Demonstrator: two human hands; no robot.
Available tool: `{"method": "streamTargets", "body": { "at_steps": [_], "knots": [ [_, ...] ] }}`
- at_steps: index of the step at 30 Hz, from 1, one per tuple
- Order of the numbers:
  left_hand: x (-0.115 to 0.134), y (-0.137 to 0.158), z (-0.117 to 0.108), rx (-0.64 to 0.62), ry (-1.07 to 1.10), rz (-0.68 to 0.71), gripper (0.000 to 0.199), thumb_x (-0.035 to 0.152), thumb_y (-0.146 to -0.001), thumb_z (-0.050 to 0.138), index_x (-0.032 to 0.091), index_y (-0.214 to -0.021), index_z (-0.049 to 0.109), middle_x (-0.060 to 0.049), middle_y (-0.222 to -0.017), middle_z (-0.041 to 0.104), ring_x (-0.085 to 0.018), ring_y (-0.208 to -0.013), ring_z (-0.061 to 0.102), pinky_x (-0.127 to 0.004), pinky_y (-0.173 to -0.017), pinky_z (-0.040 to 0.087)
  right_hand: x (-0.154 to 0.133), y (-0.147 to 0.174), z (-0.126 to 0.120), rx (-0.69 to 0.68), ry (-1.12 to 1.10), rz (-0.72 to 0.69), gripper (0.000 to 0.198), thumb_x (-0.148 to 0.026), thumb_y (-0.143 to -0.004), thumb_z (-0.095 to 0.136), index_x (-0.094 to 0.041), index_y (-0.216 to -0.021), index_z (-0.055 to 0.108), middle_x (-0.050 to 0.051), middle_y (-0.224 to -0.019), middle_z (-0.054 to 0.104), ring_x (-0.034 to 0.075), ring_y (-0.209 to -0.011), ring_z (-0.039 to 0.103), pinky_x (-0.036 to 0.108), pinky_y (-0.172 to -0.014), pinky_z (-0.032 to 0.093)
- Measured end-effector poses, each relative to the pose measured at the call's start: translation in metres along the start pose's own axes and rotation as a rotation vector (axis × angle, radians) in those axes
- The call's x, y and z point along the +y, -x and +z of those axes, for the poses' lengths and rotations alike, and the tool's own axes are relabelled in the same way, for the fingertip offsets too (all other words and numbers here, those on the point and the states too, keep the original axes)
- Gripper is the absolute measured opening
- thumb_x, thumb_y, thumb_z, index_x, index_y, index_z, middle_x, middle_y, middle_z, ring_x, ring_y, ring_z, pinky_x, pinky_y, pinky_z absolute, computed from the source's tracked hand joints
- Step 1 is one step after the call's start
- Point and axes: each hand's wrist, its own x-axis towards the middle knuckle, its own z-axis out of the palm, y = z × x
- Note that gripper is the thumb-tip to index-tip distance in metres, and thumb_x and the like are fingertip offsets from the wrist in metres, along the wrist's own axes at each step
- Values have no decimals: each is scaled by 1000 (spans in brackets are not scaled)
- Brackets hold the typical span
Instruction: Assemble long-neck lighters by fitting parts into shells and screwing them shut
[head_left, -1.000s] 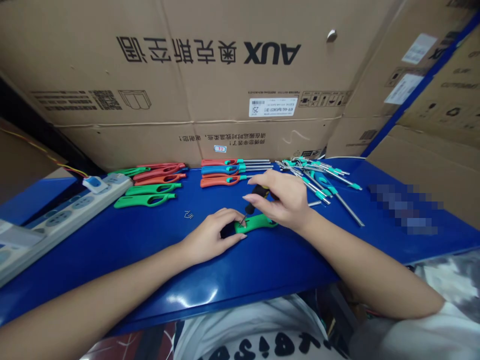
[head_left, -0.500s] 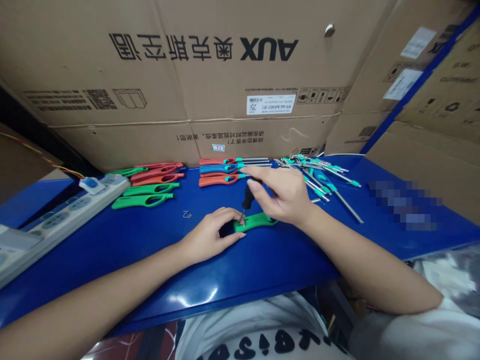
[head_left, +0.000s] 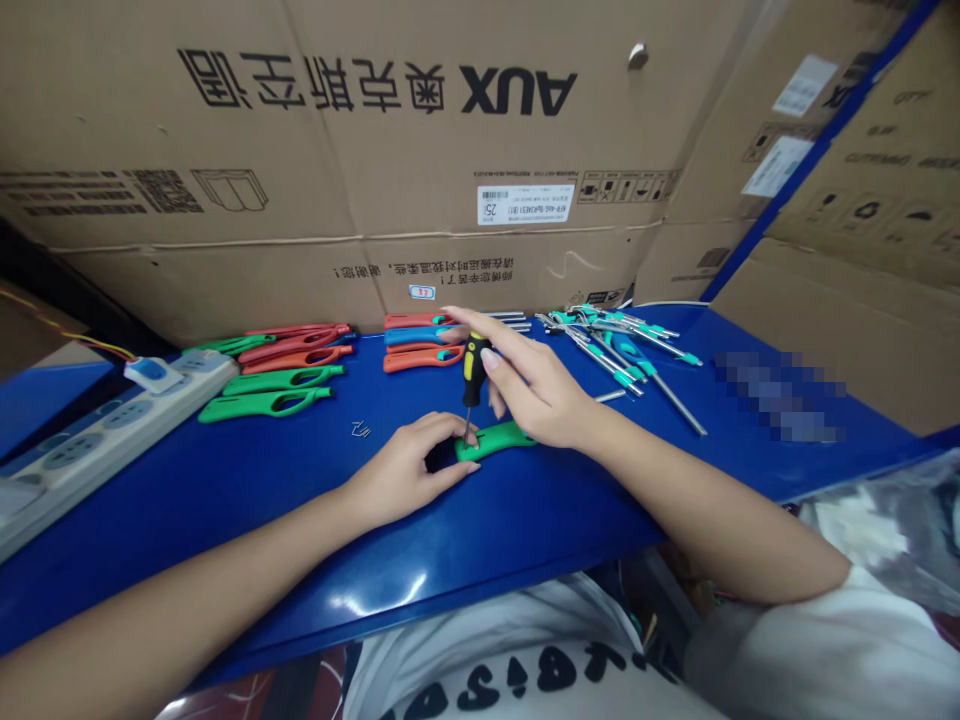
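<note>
On the blue table, my left hand [head_left: 405,465] pinches the left end of a green lighter handle [head_left: 502,438] between thumb and fingers. A screwdriver [head_left: 473,372] with a black and yellow grip stands nearly upright, its tip down on that same end. My right hand [head_left: 540,390] has its thumb and fingers around the screwdriver's grip, the forefinger stretched past the top. The palm hides the right end of the green handle. A few small metal pins or screws [head_left: 361,429] lie to the left of my left hand.
Red and green lighter handles [head_left: 285,379] lie at the back left beside a white power strip [head_left: 112,430]. Behind my right hand are orange and blue lighters [head_left: 420,357] with metal tubes. Loose metal tubes with teal parts [head_left: 622,350] are piled at right. Cardboard [head_left: 375,200] walls the back.
The screwdriver has gone from tilted to nearly upright, and its yellow-marked grip now shows. My right hand's fingers have shifted around it. My left hand still holds the green handle; the view has shifted slightly.
</note>
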Motion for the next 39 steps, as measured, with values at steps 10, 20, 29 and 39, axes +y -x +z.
{"method": "streamTargets", "body": {
  "at_steps": [10, 20, 29, 39],
  "knots": [
    [-1, -1, 0, 7, -9, 12, 13, 27, -91, 70, 20, -101, 65, -4, -108, 70, -20, -104, 67, -35, -96, 52, 6, 0, -5, 116, 104, -128, 33, -33, -103, 46, -15, -123, 65, 10, -113, 75, 19, -99, 72, 31, -88, 57],
    [-1, 0, 0, -6, -13, 10, 13, 28, -92, 69, 21, -102, 65, -3, -108, 70, -21, -105, 66, -36, -97, 51, 10, 0, -5, 171, 187, -94, 38, -52, -92, 65, -17, -104, 71, 9, -101, 77, 21, -93, 73, 30, -85, 58],
    [0, -1, 0, -4, -5, 8, 12, 28, -92, 70, 20, -100, 64, -2, -106, 70, -19, -103, 67, -34, -96, 51, 4, -4, -7, -133, -185, 40, 40, -35, -106, 40, -21, -142, 49, 6, -119, 70, 8, -68, 68, 23, -68, 57],
    [1, -1, -1, 3, -11, 14, 13, 29, -91, 70, 21, -101, 64, -3, -105, 71, -20, -101, 67, -34, -94, 52, -1, -1, -6, -108, -137, 13, 44, -30, -108, 27, -20, -148, 42, 7, -125, 69, 11, -80, 71, 26, -73, 58]
  ]
}}
